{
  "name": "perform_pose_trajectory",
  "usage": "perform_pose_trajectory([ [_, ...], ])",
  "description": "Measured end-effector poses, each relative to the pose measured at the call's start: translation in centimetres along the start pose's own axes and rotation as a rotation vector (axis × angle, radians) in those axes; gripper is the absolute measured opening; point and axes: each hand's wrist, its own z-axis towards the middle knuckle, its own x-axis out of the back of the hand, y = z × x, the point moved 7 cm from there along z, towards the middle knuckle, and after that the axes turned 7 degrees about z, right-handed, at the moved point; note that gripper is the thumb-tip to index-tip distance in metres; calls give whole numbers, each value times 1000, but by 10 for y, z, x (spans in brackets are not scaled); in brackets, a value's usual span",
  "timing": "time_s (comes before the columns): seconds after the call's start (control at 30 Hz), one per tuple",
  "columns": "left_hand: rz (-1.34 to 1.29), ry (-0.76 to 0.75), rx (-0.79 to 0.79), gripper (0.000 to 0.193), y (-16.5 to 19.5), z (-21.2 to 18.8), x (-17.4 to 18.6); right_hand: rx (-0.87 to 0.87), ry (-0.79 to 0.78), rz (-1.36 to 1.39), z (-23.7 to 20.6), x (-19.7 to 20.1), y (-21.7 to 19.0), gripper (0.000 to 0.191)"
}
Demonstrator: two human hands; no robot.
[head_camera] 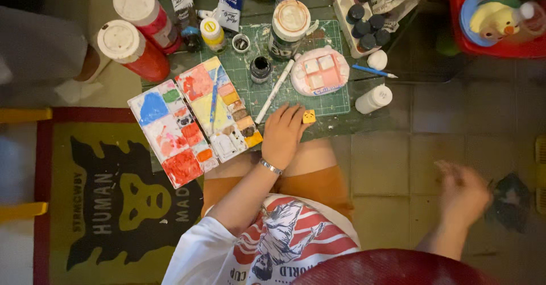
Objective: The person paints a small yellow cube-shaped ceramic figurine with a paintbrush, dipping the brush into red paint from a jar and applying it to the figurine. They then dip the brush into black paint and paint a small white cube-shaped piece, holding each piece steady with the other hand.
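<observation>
We rest our left hand (282, 134) flat on the near edge of the green cutting mat (335, 106), fingers together and curled lightly, gripping nothing. A small yellow piece (309, 116) sits just beside our fingertips, touching or nearly touching them (we cannot tell which). A white pen (273, 91) lies slanted on the mat, its lower end close to our knuckles. To the left of the hand lies an open paint palette (193, 120), its wells smeared with red, blue, yellow and green, with a blue brush (214, 98) laid across it. Beyond the pen sits a pink and white painted piece (319, 71) on the mat, and near it a small open black jar (260, 69). Our right hand (463, 191) hangs well apart over the tiled floor, blurred, so we cannot tell whether it is spread or closed.
</observation>
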Motion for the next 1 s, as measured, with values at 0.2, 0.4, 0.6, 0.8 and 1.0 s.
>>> perform_pose_trajectory([
  [0.2,-1,-9,9,45,-3,1,1,81,41,-25,-40,-28,16,8],
  [0.4,-11,-23,1,50,-6,-1,-5,64,41,236,-40,-36,6,9],
  [0.6,-76,-42,-47,61,-6,0,-2,1,-145,-69,-31,-64,-36,25],
  [0.8,-64,-27,-32,60,-8,-1,-2,150,227,359,-22,-14,-66,11],
  [1.0,-203,12,-102,60,0,4,14,14,-119,37,-5,-38,-73,16],
])
